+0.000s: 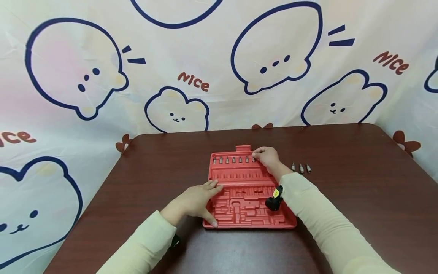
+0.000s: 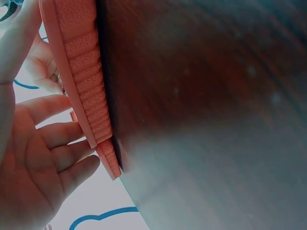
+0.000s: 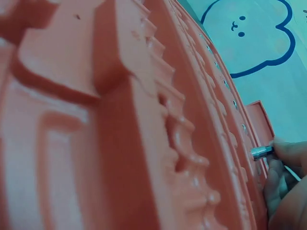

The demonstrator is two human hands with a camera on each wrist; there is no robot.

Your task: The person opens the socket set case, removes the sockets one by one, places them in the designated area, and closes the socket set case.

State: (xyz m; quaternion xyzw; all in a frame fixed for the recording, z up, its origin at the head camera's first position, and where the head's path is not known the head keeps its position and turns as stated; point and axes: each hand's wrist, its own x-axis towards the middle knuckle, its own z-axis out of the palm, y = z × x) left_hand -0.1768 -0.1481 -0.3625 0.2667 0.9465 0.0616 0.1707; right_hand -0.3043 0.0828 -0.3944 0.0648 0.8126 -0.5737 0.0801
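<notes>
The right hand (image 1: 268,156) partly hides the ribbed metal bit (image 3: 261,153) it pinches at the far right of the moulded red case (image 1: 251,205), narrow end pointing away from the person. A sleeve (image 1: 299,192) covers some of the case's right side; the left hand (image 1: 197,199), fingers spread, touches its left edge.

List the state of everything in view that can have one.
Red tool case: open, on the table
Six socket bits: seated in the case's far row
Three socket bits: loose on the table
Right hand: pinching another socket bit at that row
Left hand: fingers spread at the case's left edge
</notes>
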